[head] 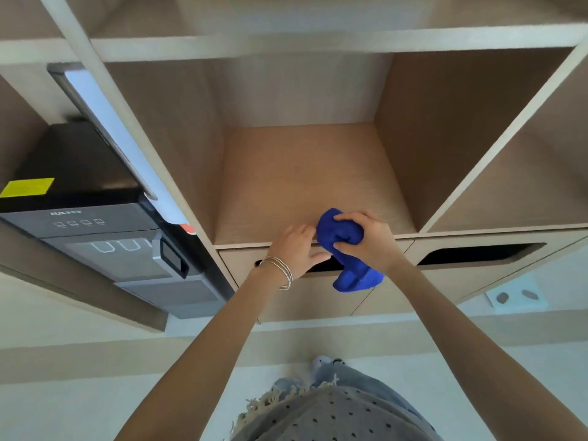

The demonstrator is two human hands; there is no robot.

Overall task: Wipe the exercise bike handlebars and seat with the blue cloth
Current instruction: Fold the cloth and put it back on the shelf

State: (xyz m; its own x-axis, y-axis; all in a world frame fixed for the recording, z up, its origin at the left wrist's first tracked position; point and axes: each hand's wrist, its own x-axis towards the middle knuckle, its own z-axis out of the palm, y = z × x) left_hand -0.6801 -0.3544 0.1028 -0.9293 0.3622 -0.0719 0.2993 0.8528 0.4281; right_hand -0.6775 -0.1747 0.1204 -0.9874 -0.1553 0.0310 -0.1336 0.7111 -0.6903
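My right hand (366, 240) has its fingers clamped on the bunched blue cloth (342, 246); my left hand (294, 249) rests beside it, fingers loosely apart, at the drawer (248, 265) slot. The cloth's loose tail could snag there. No exercise bike in sight beyond the empty shelf (302, 173)
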